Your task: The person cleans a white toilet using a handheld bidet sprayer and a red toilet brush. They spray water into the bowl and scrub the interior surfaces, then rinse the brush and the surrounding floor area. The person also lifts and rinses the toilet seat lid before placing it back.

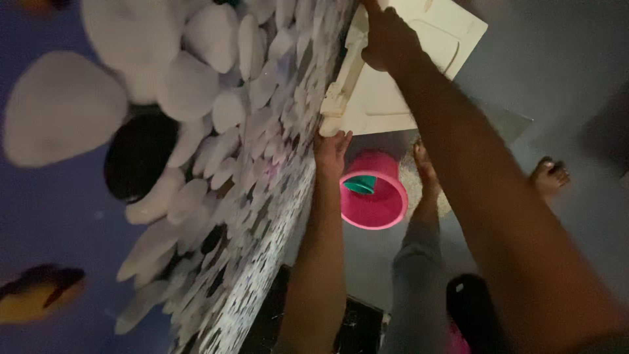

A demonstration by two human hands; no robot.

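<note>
- The view was dim and tilted, looking down past a wall [262, 118] patterned with white pebble shapes, toward a grey floor [563, 65].
- A cream-white panel [393, 98], flat with raised rectangular mouldings, stood edge-on against that wall at about 12 o'clock in the picture.
- The right hand [388, 40] gripped the panel's edge near its upper part, fingers clamped around it.
- The left hand [331, 149] met the panel's lower corner; whether its fingers were curled shut could not be told.
- Progress, as a judgement: the panel was held up against the wall by both hands and not yet let go; any fixing could not be seen.
- The panel's long axis ran from 7 o'clock up to 1 o'clock, its moulded face turned toward 4 o'clock.
- A pink bucket [375, 191] holding a teal scoop [360, 185] stood on the floor just below the panel, beside the person's bare feet [549, 176].
</note>
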